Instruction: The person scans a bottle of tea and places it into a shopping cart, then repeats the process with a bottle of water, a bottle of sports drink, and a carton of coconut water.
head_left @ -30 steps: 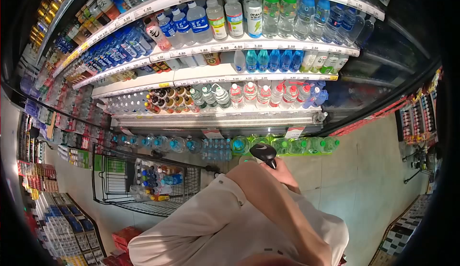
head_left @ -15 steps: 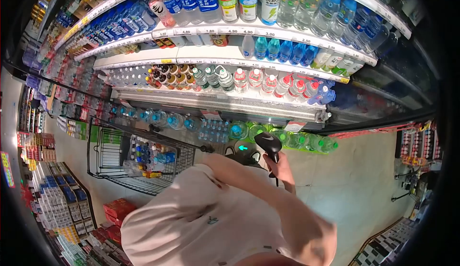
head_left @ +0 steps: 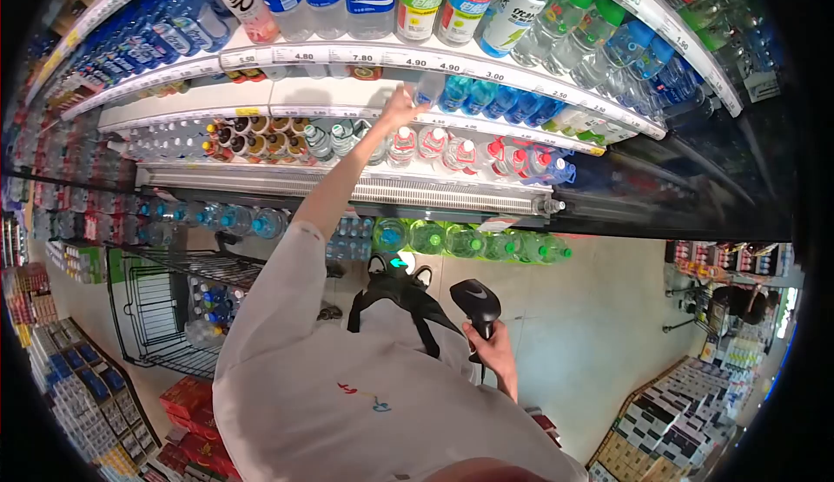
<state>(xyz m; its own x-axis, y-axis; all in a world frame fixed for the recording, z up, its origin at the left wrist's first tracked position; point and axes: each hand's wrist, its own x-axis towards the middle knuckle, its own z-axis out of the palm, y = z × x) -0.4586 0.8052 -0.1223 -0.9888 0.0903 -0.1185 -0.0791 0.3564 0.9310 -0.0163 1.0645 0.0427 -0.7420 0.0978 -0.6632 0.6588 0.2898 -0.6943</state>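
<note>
My left hand [head_left: 398, 105] is stretched up to the second shelf [head_left: 347, 55] of the open drinks cooler. Its fingers are closed on a clear bottle [head_left: 429, 89] at the left end of a row of blue bottles [head_left: 486, 98]. My right hand [head_left: 495, 353] is low by my hip and grips the handle of a black barcode scanner [head_left: 476, 298], whose head points toward the cooler. My white sleeve [head_left: 278, 308] covers the left arm up to the elbow.
A black wire shopping cart [head_left: 152, 313] with several bottles in it stands on my left. Large green-capped water jugs [head_left: 460, 241] line the floor under the cooler. More bottles fill the shelves above and below. Stacked goods flank the aisle at lower left [head_left: 87, 395] and lower right [head_left: 660, 421].
My left arm rose from in front of my chest to the second shelf and took hold of a bottle. The scanner hand dropped lower and to the right. The view shifted closer to the cooler.
</note>
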